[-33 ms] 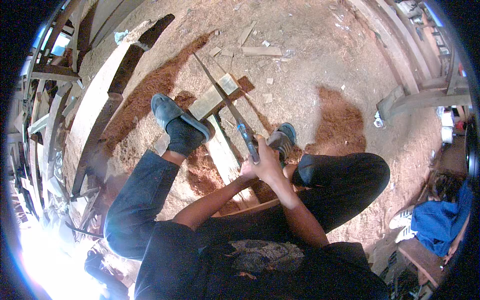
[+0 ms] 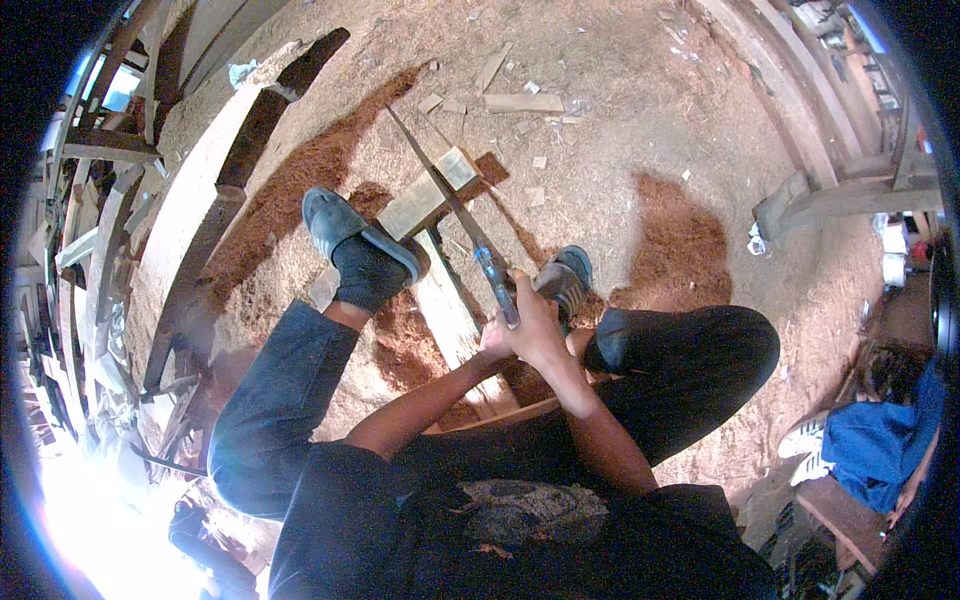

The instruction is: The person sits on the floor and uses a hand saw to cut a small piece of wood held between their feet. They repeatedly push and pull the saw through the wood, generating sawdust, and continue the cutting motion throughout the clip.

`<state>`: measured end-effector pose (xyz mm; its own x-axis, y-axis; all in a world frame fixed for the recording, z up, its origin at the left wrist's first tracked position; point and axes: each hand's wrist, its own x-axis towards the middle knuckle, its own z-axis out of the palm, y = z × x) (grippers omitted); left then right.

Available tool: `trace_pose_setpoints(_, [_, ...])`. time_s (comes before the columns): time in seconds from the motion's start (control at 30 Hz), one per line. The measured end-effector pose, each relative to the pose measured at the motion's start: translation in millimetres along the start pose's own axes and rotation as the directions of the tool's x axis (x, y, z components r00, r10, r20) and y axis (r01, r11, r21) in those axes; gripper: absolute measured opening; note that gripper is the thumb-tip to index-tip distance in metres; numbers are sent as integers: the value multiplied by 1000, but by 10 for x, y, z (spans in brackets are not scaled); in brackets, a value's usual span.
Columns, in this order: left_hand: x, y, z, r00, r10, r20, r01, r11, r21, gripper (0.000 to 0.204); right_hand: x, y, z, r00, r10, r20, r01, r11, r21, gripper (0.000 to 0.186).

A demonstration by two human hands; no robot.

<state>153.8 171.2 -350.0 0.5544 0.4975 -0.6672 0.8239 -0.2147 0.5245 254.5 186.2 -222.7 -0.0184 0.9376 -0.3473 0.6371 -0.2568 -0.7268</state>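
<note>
A handsaw with a blue-and-black handle (image 2: pixel 490 272) points away from me, its long narrow blade (image 2: pixel 432 168) lying across a pale wooden block (image 2: pixel 428 194). My right hand (image 2: pixel 536 322) is closed around the handle. Close against it, at the handle's near end, my left hand (image 2: pixel 494 336) is closed too; its fingers are partly hidden. Under the block, a long pale timber (image 2: pixel 446 312) runs back toward my lap. My left shoe (image 2: pixel 345 232) is beside the block's left end, and my right shoe (image 2: pixel 566 280) is just beyond my right hand.
Thick timbers (image 2: pixel 190 220) lie along the left, with stacked scrap wood behind them. Offcuts (image 2: pixel 524 102) are scattered over the dusty ground ahead. Reddish sawdust (image 2: pixel 680 240) lies in heaps. At the lower right, a person in blue trousers (image 2: pixel 872 452) sits near a wooden plank (image 2: pixel 842 520).
</note>
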Motion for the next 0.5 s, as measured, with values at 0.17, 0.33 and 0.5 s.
trace_pose_setpoints(0.17, [59,-64,-136,1000,0,-11,0,1000,-24,40,69,30,-67,999,0,50,2,999,-43,68])
trace_pose_setpoints(0.33, [31,-531,-612,996,15,86,0,985,-171,38,116,-149,-136,997,2,74,2,999,-55,60])
trace_pose_setpoints(0.5, [-170,-1069,-1555,974,3,228,61,959,-276,36,20,-461,-359,999,-7,40,7,1000,3,52])
